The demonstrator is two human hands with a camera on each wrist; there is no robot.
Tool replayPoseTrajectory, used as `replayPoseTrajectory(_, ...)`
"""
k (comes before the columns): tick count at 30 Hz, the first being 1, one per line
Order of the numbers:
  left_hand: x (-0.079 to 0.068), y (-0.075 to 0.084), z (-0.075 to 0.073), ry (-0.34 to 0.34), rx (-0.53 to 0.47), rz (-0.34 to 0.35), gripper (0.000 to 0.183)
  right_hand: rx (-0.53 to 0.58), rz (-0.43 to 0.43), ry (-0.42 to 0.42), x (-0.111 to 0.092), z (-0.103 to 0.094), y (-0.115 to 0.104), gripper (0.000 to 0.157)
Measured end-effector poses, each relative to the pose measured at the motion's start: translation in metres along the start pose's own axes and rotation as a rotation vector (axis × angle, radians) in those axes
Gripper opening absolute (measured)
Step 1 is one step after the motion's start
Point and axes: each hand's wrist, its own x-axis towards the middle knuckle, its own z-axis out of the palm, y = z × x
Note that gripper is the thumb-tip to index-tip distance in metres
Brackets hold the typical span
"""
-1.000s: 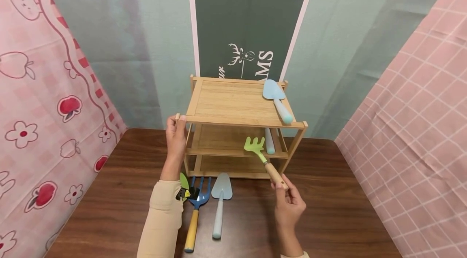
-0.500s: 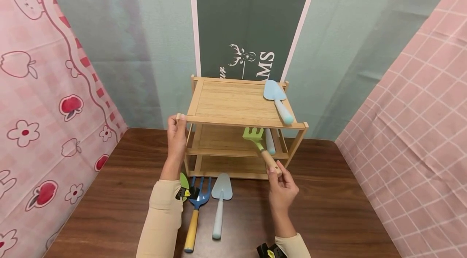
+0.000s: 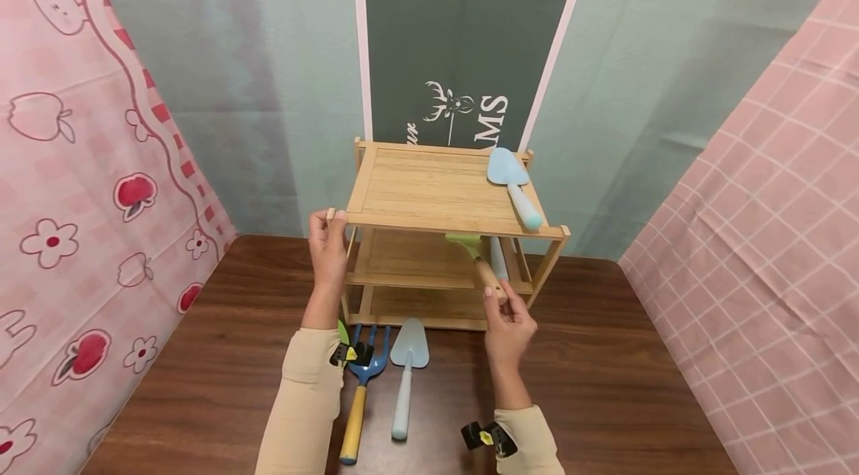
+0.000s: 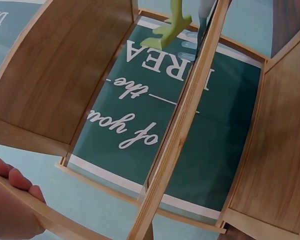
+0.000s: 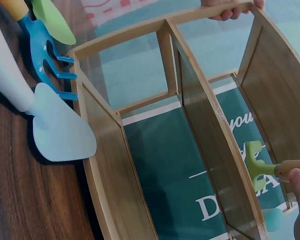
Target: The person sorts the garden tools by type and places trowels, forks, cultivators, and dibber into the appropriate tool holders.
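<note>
My right hand (image 3: 510, 329) pinches the wooden handle of a small green hand rake (image 3: 488, 277). The rake's tines reach in between the top and middle tiers of a three-tier wooden shelf (image 3: 429, 188), partly hidden under the top board. At the shelf's front left corner, my left hand (image 3: 327, 247) grips the top tier's edge; its fingers (image 4: 17, 177) curl over the rail in the left wrist view. A light blue trowel (image 3: 508, 169) lies on the top tier's right side. Below it, a pale handle (image 3: 499, 259) with a turquoise end (image 5: 273, 219) shows on the middle tier.
On the brown table (image 3: 604, 378) before the shelf lie a blue garden fork (image 3: 357, 415) with a yellow handle and a pale blue trowel (image 3: 403, 393). A green blade (image 5: 52, 20) lies beside the fork. Patterned cloths hang behind and at both sides.
My right hand has moved forward and left, carrying the hand rake's head from in front of the shelf to under the top tier. My left hand keeps its grip on the corner.
</note>
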Motion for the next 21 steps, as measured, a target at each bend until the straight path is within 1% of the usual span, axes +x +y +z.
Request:
replayPoseTrajectory(5, -0.001, 0.0, 0.001, 0.005, 0.004, 0.008, 0.007, -0.076, -0.028, -0.017, 0.004, 0.01, 0.0, 0.028)
replayPoseTrajectory(8, -0.001, 0.0, 0.0, 0.003, 0.008, 0.007, 0.007, -0.12, -0.044, -0.008, 0.008, 0.016, 0.002, 0.027)
replayPoseTrajectory(13, -0.001, 0.001, -0.001, 0.006, 0.012, 0.007, 0.006, -0.197, -0.035, -0.024, 0.014, 0.025, 0.005, 0.026)
replayPoseTrajectory(16, 0.0, 0.001, -0.001, 0.003, 0.01, 0.003, 0.005, -0.208, -0.036, -0.044, 0.018, 0.028, 0.007, 0.026)
replayPoseTrajectory(21, 0.001, 0.001, 0.0, 0.002, 0.009, -0.004, 0.006, -0.221, -0.03, -0.038, 0.022, 0.032, 0.012, 0.025)
